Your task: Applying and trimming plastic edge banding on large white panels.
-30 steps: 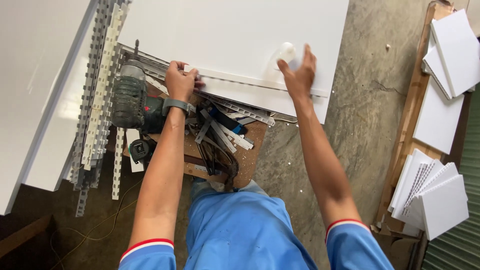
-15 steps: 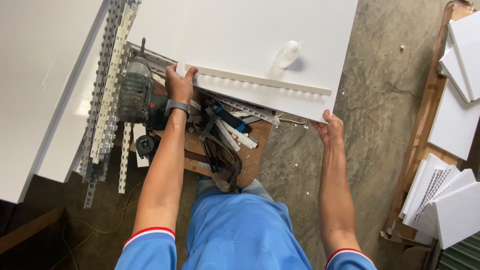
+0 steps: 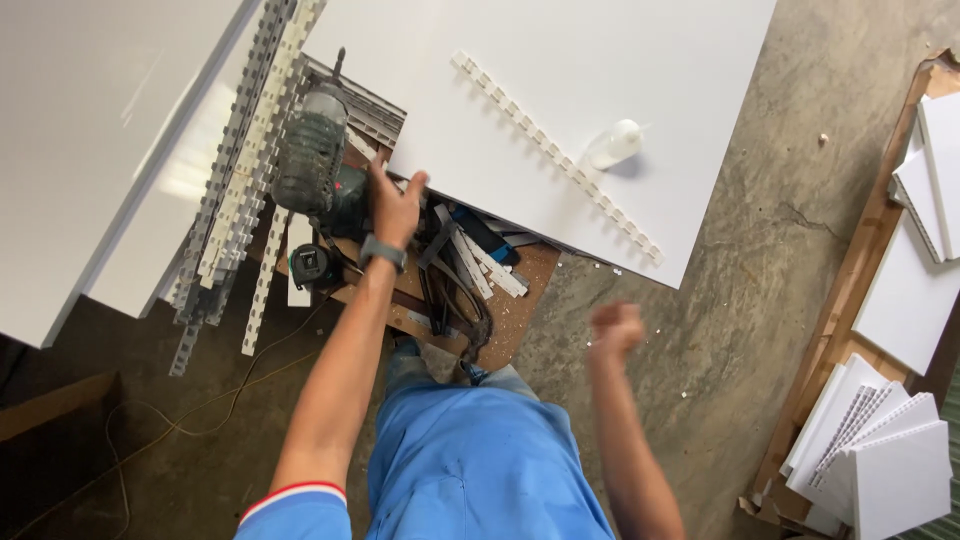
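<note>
A person in a blue shirt leans over a cluttered wooden bench (image 3: 520, 300), the left hand (image 3: 395, 205) gripping the near edge of a large white panel (image 3: 560, 70) that lies across the far side of the bench and juts out over the concrete floor (image 3: 760, 250). The fingers (image 3: 415, 185) curl over that edge, holding the board. The right hand (image 3: 615, 328) hangs in the air off the right end of the bench, blurred — it looks loosely closed and holds nothing that can be made out, though its exact shape cannot be told.

On the panel, beyond the bench, a notched white strip (image 3: 555, 155) runs diagonally, and a small plastic bottle (image 3: 612, 146) lies on its side just beside it. A grimy power saw (image 3: 310, 160) sits at the left end of the bench, touching the hand's side of the board, with a bundle of notched strips (image 3: 240, 170) beside it (more cut panels (image 3: 890, 460) are stacked well to the right of the bench).

The risk, judged from here — only one hand steadies a wide board that overhangs its support, so it could tip or slide, sending bottle and strip to the floor. The wrist also sits very near the saw.
</note>
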